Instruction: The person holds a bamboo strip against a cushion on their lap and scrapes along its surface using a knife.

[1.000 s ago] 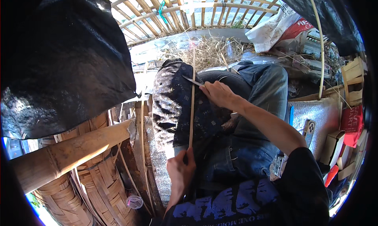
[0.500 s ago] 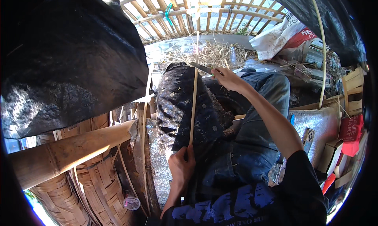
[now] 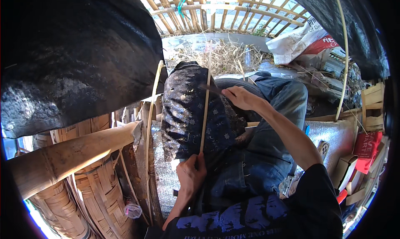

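A long thin bamboo strip (image 3: 205, 118) runs away from me over a dark patterned cloth (image 3: 183, 110) that covers my left leg. Its near end is pinched in my left hand (image 3: 191, 172), thumb and fingers closed. My right hand (image 3: 241, 98) grips a knife (image 3: 211, 89), whose blade lies across the strip toward its far part. The blade is smeared by motion, and my fingers hide the knife's handle. Past the cloth, the strip's far end (image 3: 210, 49) reaches up in front of a heap of shavings (image 3: 227, 57).
At left a thick bamboo pole (image 3: 75, 160) juts in beside woven bamboo baskets (image 3: 100, 197) and a plastic cup (image 3: 133, 210). A black sheet (image 3: 75, 64) hangs above. A slatted bamboo fence (image 3: 225, 10) stands ahead. A phone (image 3: 323, 148), boxes and a red bag (image 3: 366, 149) lie at right.
My right hand and the knife have come down along the strip toward me. My left hand stays at the near end. The view has shifted slightly.
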Demonstrator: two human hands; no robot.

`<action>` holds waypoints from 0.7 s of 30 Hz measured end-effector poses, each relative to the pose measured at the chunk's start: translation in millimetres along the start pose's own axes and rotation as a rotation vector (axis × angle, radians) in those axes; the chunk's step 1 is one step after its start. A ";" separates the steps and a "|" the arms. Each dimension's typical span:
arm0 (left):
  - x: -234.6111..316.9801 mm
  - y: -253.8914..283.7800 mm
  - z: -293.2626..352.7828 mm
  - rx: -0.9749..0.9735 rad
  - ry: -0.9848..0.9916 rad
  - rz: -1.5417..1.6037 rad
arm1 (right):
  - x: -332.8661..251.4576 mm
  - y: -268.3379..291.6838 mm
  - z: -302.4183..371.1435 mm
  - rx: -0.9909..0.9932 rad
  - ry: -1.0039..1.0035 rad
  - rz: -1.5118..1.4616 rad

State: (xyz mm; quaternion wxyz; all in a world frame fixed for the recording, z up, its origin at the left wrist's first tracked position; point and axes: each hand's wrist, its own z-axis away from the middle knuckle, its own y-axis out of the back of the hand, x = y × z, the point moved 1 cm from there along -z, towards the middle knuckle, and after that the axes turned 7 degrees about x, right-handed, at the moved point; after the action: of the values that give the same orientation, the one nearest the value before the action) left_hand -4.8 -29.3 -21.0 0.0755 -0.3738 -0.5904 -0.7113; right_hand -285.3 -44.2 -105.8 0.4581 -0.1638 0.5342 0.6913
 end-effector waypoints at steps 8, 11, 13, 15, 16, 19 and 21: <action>0.6 -0.9 -3.9 -0.015 0.060 -0.005 | -2.9 -24.5 55.5 -0.071 0.201 -0.155; 11.9 8.5 -9.3 -0.048 0.154 -0.001 | -13.4 -3.1 56.7 -0.079 0.190 -0.243; 18.1 15.3 -12.4 -0.059 0.194 0.011 | -22.5 21.6 51.1 -0.030 -0.064 -0.700; 22.3 23.5 -21.3 -0.108 0.169 0.069 | -25.1 29.7 43.8 0.049 -0.152 -0.781; 25.5 26.6 -24.6 -0.139 0.193 0.128 | -32.4 29.5 38.8 0.118 -0.175 -0.858; 31.1 25.1 -29.8 -0.179 0.093 0.182 | -39.8 14.5 15.7 0.248 -0.125 -0.889; 32.7 23.2 -28.1 -0.205 0.122 0.161 | -45.8 5.0 2.6 0.352 -0.123 -1.113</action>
State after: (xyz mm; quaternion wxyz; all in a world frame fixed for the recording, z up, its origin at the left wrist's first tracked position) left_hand -27.6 -50.3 16.8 0.1295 -0.3818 -0.4771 -0.7809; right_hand -264.6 -63.0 -69.1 0.8027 -0.3007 0.4471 0.2557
